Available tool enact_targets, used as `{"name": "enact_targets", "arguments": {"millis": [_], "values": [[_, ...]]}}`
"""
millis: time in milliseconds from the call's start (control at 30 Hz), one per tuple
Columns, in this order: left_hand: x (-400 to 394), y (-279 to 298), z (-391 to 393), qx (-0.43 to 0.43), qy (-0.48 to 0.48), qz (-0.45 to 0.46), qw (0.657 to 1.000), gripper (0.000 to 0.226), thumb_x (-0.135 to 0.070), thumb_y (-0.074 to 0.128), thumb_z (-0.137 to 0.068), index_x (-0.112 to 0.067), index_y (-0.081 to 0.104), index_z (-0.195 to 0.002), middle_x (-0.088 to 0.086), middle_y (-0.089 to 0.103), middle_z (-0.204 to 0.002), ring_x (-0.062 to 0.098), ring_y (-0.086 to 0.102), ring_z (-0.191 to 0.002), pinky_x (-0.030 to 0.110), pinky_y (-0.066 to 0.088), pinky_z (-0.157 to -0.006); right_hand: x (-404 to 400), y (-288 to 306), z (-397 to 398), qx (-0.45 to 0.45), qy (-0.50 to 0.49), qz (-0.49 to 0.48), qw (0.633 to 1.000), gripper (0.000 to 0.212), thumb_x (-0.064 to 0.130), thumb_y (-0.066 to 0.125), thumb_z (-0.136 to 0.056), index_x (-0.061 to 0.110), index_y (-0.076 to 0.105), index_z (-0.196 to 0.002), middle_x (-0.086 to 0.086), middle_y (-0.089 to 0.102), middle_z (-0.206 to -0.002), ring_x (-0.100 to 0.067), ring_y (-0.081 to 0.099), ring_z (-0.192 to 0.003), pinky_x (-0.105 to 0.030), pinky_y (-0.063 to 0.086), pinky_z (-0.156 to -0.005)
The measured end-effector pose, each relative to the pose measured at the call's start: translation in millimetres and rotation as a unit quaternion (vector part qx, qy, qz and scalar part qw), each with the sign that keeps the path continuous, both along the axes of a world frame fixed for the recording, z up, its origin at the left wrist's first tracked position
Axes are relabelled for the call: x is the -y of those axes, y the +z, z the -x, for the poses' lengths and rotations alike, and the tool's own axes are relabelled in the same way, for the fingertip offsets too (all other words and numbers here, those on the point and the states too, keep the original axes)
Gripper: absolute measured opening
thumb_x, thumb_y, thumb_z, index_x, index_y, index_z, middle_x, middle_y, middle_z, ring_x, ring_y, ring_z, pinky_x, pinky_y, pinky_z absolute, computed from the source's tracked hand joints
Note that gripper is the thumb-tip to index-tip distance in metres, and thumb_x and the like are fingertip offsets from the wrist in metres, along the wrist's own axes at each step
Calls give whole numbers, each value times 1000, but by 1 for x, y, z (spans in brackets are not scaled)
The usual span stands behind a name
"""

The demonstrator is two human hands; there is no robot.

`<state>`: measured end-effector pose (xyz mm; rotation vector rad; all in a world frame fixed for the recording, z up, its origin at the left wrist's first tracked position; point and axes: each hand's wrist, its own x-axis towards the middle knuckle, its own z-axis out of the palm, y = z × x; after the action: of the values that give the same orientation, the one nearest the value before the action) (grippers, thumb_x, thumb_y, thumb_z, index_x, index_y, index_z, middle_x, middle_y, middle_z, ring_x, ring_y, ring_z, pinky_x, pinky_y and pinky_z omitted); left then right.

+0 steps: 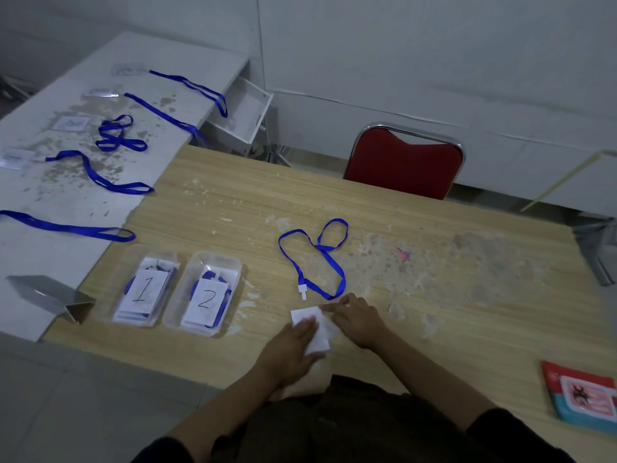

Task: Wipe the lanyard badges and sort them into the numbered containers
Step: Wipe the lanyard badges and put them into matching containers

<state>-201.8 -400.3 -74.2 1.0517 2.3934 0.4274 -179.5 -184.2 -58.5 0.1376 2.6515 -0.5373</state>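
Note:
A white badge [305, 315] lies flat on the wooden table [434, 235], its blue lanyard [314, 255] looped out behind it. My left hand [293, 345] lies flat on a white wipe [319, 340] spread over the badge. My right hand [355, 317] rests its fingertips on the badge's right edge. To the left stand two clear containers, one marked 1 [145, 285] and one marked 2 [205, 294], each holding badges with blue lanyards.
Several more badges with blue lanyards [100, 177] lie on the white side table [40, 198] at left, beside a grey metal piece [53, 297]. A red chair [404, 162] stands behind the table. A wet-wipe pack [584, 396] sits at the right front edge.

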Motion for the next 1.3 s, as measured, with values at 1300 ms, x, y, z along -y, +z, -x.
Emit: {"name": "enact_targets", "arguments": {"millis": [1300], "values": [[1,-8,6,-15,-9,8,1000,79,-63,27,-96,-17,3,-155,-2,-3,-161,12,1,-150,30,2,-123,0,3,1,16,-17,13,1000,40,47,22,-104,51,48,-134,0,45,-119,-17,47,-108,-40,43,-89]]}}
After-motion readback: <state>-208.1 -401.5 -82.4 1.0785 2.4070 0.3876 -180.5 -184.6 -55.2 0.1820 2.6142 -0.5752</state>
